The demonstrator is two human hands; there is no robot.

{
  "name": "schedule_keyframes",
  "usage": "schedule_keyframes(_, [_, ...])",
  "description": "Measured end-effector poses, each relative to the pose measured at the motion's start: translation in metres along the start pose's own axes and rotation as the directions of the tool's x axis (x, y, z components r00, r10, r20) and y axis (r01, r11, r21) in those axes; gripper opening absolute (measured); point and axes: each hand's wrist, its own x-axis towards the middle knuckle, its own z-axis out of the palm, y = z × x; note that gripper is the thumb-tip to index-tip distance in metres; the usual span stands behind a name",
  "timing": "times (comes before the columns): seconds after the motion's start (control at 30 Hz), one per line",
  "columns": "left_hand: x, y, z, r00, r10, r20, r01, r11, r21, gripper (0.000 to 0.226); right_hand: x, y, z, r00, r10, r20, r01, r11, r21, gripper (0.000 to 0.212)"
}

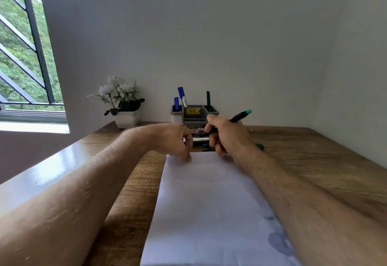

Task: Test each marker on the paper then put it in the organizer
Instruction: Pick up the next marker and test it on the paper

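Organizer (194, 113) with upright markers stands just beyond both hands; right hand (227, 135) grips a marker (239, 116), teal end up-right; left hand (178, 140), fingers curled, presses the paper (209, 203).

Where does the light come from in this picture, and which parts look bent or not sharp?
Head view: daylight enters from the window at left, with glare on the ledge beside the table; the wide lens bends the window bars and stretches both forearms; the paper near the bottom edge is soft, and the markers behind the hands are blurred.
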Motion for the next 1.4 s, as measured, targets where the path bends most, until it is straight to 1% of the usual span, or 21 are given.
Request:
schedule_keyframes(0.03, [0.002,-0.001,0.002,0.999,-0.027,0.035,0.027,1.0,0.001,0.032,-0.001,0.001,0.002,0.999,-0.014,0.053,0.014,1.0,-0.011,0.025])
schedule_keyframes(0.1, [0.005,-0.002,0.006,0.997,-0.046,0.054,0.047,0.999,-0.01,0.037,-0.002,0.003,0.005,0.99,-0.021,0.137,0.027,0.999,-0.042,0.014])
schedule_keyframes(0.17, [0.007,-0.002,0.008,0.998,-0.031,0.056,0.033,0.999,-0.032,0.032,-0.002,0.006,0.007,0.984,-0.003,0.176,0.019,0.996,-0.088,0.013])
schedule_keyframes(0.27, [0.008,-0.003,0.009,0.999,0.005,0.048,-0.004,1.0,-0.03,0.02,-0.003,0.008,0.008,0.978,0.005,0.211,0.027,0.988,-0.15,0.018])
schedule_keyframes(0.37, [0.009,-0.002,0.012,0.999,0.028,0.034,-0.028,1.0,-0.008,0.017,-0.003,0.009,0.006,0.968,-0.022,0.251,0.082,0.969,-0.232,0.01])
schedule_keyframes(0.43, [0.01,-0.002,0.013,0.999,0.035,0.018,-0.035,0.999,-0.015,0.019,-0.002,0.01,0.005,0.961,-0.027,0.275,0.099,0.963,-0.252,0.01])
schedule_keyframes(0.53, [0.008,-0.001,0.012,0.999,0.039,-0.004,-0.039,0.998,-0.049,0.031,-0.002,0.012,0.005,0.964,-0.051,0.26,0.137,0.936,-0.325,0.019])
schedule_keyframes(0.63, [0.008,-0.003,0.012,1.0,0.025,-0.006,-0.026,0.996,-0.091,0.039,-0.002,0.013,0.007,0.962,-0.094,0.255,0.183,0.917,-0.354,0.019])
schedule_keyframes(0.73, [0.009,-0.005,0.013,1.0,0.015,-0.002,-0.015,0.994,-0.113,0.038,-0.002,0.014,0.007,0.959,-0.106,0.264,0.201,0.91,-0.362,0.02])
schedule_keyframes(1.0, [0.011,-0.005,0.014,1.0,0.002,0.004,-0.002,0.991,-0.131,0.036,-0.001,0.015,0.01,0.954,-0.122,0.275,0.232,0.88,-0.414,0.016])
schedule_keyframes(1.4, [0.013,-0.005,0.014,1.0,-0.006,0.023,0.009,0.993,-0.118,0.034,0.0,0.016,0.012,0.957,-0.111,0.269,0.228,0.863,-0.451,0.015])
